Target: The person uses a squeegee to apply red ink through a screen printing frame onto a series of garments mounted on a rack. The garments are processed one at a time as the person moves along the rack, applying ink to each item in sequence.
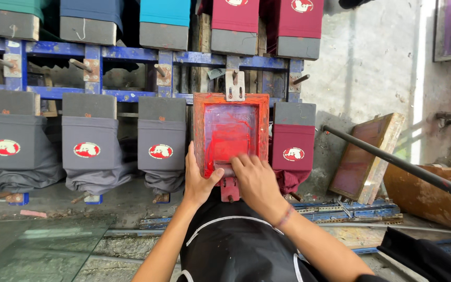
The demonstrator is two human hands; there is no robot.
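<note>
Blue metal rack (131, 55) with rows of grey pallets (88, 106), grey shirts (87, 151) and maroon shirts (293, 149) pulled over them

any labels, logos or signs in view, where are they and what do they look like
Three printed logos on the grey garments, lower row left: red ovals with white edging.
One logo on the maroon garment right of the red screen frame: white oval, red inside.
Two partial logos on the maroon garments, top edge: white and red.
No packages, signs or screens.
</note>
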